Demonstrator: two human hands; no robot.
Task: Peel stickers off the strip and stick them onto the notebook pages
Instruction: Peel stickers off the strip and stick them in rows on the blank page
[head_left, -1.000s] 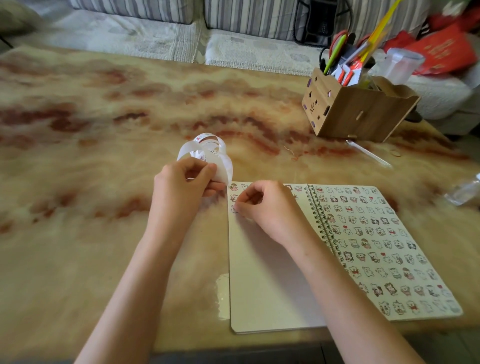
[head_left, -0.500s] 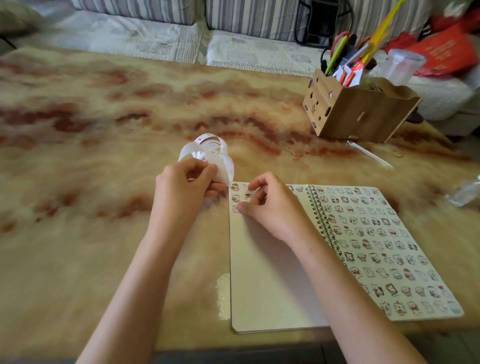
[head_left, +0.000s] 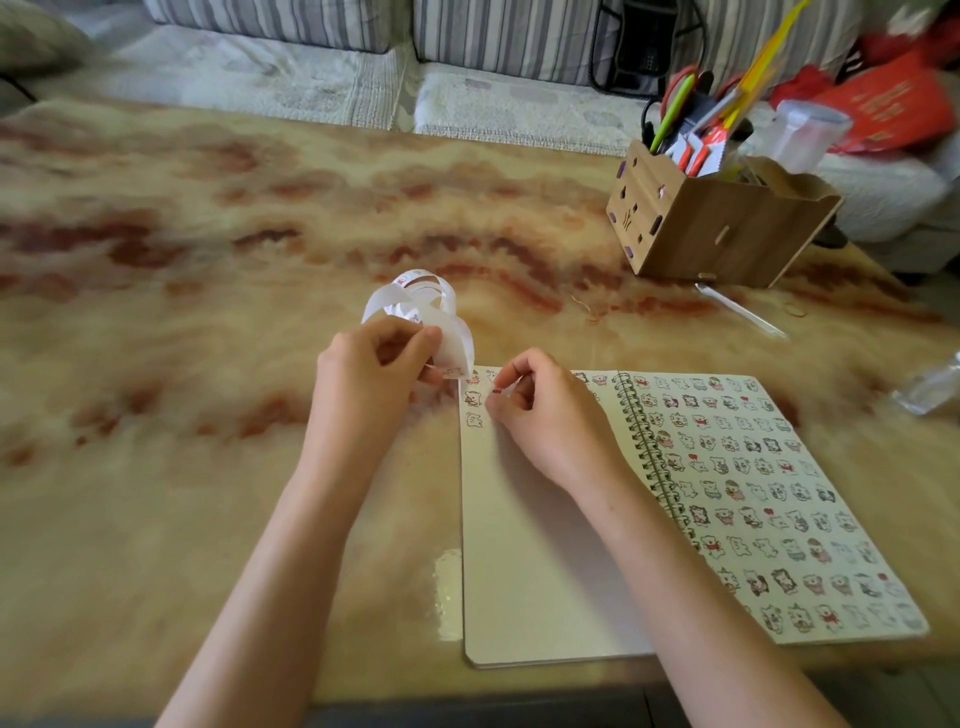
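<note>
Change since 1.0 s ago: my right hand (head_left: 540, 415) was pressing flat-fingered on the top left corner of the open spiral-bound notebook with cream pages (head_left: 545, 571). It has now lifted off and moved a little up toward the strip. Reading: the last sticker is set, next one under way.

Right hand: fingers curled, thumb and forefinger nearly closed. A small sticker with a red mark (head_left: 497, 389) appears pinched between them, though it is too small to be sure.

Left hand (head_left: 374, 374): grips the coiled white paper sticker strip (head_left: 415, 306), held just beside the notebook's top left corner, above the marbled tan table (head_left: 208, 260).

The left page carries only a few stickers, all near its top edge; the right page is full.
</note>
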